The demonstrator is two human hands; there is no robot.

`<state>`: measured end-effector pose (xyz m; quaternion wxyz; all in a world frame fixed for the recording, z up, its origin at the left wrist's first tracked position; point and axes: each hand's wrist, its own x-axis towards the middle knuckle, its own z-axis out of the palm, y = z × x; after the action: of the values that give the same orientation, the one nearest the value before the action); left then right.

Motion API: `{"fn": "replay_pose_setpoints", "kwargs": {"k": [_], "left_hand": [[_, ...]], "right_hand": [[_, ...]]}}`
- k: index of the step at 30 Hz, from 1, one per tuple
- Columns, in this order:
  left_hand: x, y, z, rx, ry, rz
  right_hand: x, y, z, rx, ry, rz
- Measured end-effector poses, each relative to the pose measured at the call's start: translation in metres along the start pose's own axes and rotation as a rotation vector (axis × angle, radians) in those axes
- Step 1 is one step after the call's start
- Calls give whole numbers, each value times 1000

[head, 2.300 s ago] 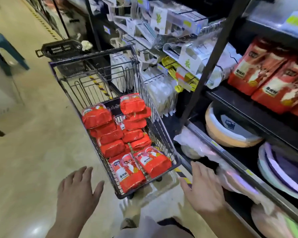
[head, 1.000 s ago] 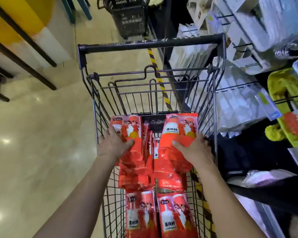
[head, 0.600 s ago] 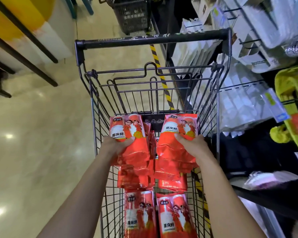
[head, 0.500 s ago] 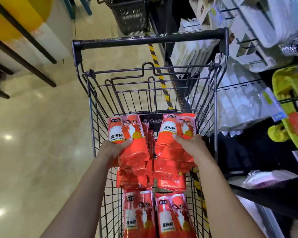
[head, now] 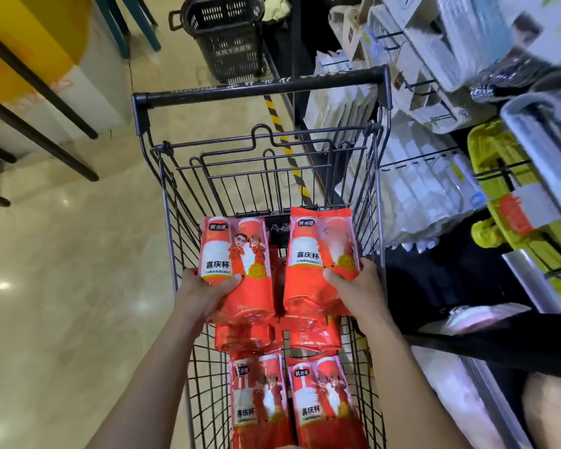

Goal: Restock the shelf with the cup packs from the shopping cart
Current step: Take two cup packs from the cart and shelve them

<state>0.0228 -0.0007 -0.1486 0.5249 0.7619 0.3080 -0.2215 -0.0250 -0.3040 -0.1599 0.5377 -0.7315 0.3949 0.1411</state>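
Note:
A black wire shopping cart [head: 259,89] stands in front of me with several red cup packs inside. My left hand [head: 201,293] grips one red cup pack [head: 240,254] around its middle, thumb on the printed face. My right hand [head: 353,286] grips a second red cup pack [head: 318,251] the same way. Both packs are raised above the rest, side by side. Two more packs [head: 292,406] lie face up at the near end of the cart, with others [head: 279,335] partly hidden beneath my hands.
The shelf rack [head: 467,189] runs along the right of the cart, hung with white packets and yellow goods. A dark lower shelf board [head: 499,348] juts out at the right. A black plastic basket [head: 230,37] sits on the floor beyond the cart. Table legs [head: 46,102] stand at left.
Both hands reached into the cart, closed on a pack each and have lifted them up and slightly toward me. The view has drifted a little.

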Motion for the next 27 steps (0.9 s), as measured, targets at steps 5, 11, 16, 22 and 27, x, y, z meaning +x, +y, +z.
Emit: {"fn": "replay_pose_setpoints", "kwargs": {"k": [5, 11, 16, 22, 27], "left_hand": [[-50, -2, -21, 31, -76, 156], [-112, -18, -57, -27, -193, 368], [-170, -42, -102, -71, -240, 473], [-227, -72, -142, -71, -386, 655], [-266, -76, -137, -75, -507, 749]], "right_hand": [[-60, 18, -17, 81, -6, -104], [-168, 43, -31, 247, -33, -250], [-270, 73, -31, 337, 37, -335], [-383, 112, -28, 456, 236, -407], [-450, 147, -47, 515, 406, -451]]}}
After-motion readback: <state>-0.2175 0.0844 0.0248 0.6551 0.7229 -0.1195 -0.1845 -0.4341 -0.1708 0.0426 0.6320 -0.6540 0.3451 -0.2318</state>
